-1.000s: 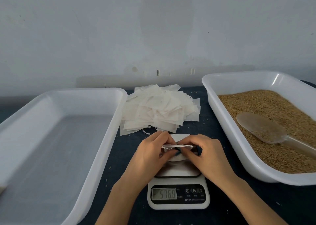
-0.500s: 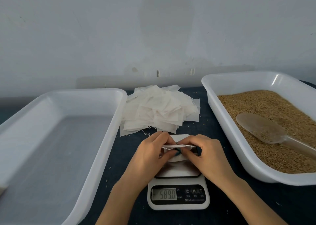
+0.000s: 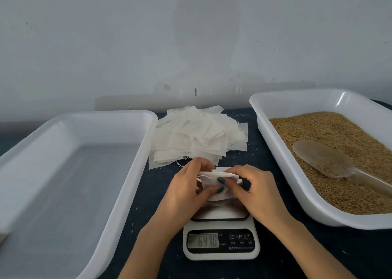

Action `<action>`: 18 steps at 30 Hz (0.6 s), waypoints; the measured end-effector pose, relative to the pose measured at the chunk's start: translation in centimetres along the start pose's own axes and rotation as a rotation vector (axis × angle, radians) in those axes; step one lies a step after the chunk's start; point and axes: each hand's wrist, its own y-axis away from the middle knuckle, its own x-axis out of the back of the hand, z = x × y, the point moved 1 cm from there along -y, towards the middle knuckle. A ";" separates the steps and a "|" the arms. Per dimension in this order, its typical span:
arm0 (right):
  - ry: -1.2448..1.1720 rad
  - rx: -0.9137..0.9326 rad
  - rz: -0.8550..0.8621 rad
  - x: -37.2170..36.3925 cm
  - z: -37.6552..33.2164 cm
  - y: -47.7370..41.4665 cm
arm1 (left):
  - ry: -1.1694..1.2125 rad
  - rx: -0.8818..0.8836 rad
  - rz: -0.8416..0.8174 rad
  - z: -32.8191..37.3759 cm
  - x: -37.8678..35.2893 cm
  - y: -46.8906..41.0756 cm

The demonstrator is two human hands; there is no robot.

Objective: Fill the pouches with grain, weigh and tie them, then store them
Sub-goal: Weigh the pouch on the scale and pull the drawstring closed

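A small white pouch sits over the platform of a white digital scale, whose display shows digits. My left hand pinches the pouch's left side with thumb and fingers. My right hand pinches its right side, fingers curled at the top edge. Behind them lies a heap of empty white pouches. Brown grain fills the white tray on the right, with a translucent scoop lying on it. The pouch's contents are hidden.
A large empty white tray stands on the left. The table top is dark blue with a few stray grains. A pale wall rises just behind the trays.
Both hands have stayed on the pouch over the scale and shifted only slightly. The scale reading has climbed across the frames.
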 end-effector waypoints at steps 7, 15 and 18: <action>-0.315 -0.112 0.084 0.0 -1.3 -0.8 | 0.257 0.105 -0.048 0.2 0.4 0.0; -0.748 -0.401 0.264 0.9 -2.5 -0.1 | 0.468 0.189 -0.161 1.7 -0.9 -1.5; -1.012 -0.453 0.380 1.2 -3.2 0.5 | 0.450 0.142 -0.214 3.4 -0.8 -3.5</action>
